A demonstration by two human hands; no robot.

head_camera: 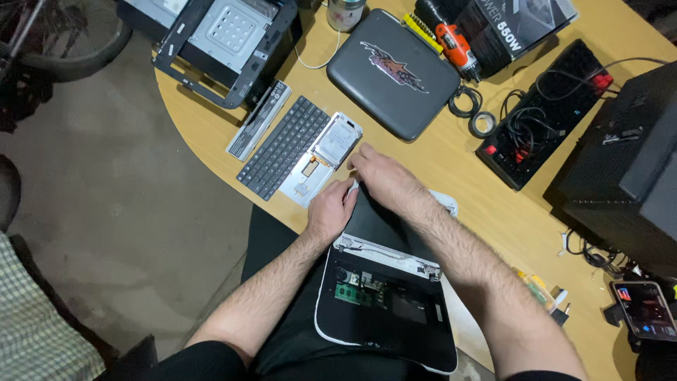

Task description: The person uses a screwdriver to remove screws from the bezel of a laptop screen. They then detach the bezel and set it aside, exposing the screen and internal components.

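An opened small laptop [384,310] lies at the table's near edge, its base stripped so a green circuit board shows, its dark screen lid [374,222] folded out flat on the table. My left hand [330,210] grips the lid's far left corner. My right hand [381,178] rests, fingers bent, on the lid's far edge. Just beyond my fingers lies a removed black keyboard on a silver frame [285,147] with a silver hard drive [337,140] on top of it.
A long grey battery pack [259,120] lies left of the keyboard. Farther back are a dark zipped case [393,70], an open metal computer chassis [222,39], an orange power screwdriver [455,46], a power strip with cables [546,116] and a black tower [627,169]. A phone [645,310] lies near right.
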